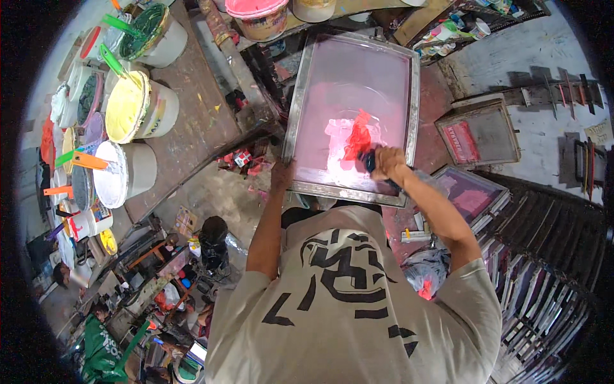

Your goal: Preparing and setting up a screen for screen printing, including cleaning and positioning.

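Note:
A screen-printing frame (417, 96) with a metal rim and pinkish mesh lies before me. My left hand (281, 175) grips its rim near the near-left corner; the fingers are partly hidden. Over the mesh, toward the near right, my right hand (387, 162) is closed around a dark bunched thing (367, 159) whose kind I cannot make out. Just beyond that thing is a crumpled-looking bright red patch (360, 131), either ink or cloth. A pale pink, shiny patch (336, 137) surrounds it on the mesh.
Buckets of yellow ink (131, 105), white ink (112, 173) and green ink (144, 32) stand on the left bench, with spatulas in them. A pink ink bucket (256, 16) stands beyond the frame. Smaller frames (480, 137) lean right, above several racked frames (531, 288).

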The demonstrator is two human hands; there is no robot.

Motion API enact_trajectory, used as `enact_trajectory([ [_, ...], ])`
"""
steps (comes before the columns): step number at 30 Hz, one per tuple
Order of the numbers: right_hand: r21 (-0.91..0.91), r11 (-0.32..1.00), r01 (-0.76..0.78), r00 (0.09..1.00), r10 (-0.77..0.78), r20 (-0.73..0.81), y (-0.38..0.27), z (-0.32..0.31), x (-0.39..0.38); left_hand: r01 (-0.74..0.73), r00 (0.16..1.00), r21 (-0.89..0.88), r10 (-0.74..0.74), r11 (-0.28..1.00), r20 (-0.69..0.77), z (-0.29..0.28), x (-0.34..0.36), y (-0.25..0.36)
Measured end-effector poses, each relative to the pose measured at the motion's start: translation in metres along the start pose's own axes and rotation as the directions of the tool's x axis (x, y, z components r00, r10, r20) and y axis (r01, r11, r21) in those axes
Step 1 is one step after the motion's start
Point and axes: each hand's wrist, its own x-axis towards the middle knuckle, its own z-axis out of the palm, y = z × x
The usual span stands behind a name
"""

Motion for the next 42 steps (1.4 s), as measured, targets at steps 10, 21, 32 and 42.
enact_trajectory([
  [10, 0.005, 0.99, -0.142, 0.985, 0.141, 0.104, 0.049, 0.001, -0.036, 0.156, 0.988, 0.052, -0.155, 0.986, -0.014, 0.009, 0.02, 0.004],
  [21, -0.004, 0.999, -0.049, 0.998, 0.048, -0.049, -0.004, -0.028, 0.001, -0.307, 0.941, 0.692, 0.317, 0.654, 0.118, 0.042, 0.018, -0.057],
  [32, 0.48, 0.875, -0.054, 0.998, 0.065, -0.007, 0.035, 0.033, -0.088, -0.1, 0.985, 0.275, 0.134, 0.956, -0.111, 0.025, 0.013, -0.029],
  [42, 0.808, 0.481, 0.34, 0.823, 0.264, -0.503, 0.055, 0.001, -0.173, 0.397, 0.911, 0.066, -0.402, 0.915, 0.093, -0.025, 0.007, 0.055],
])
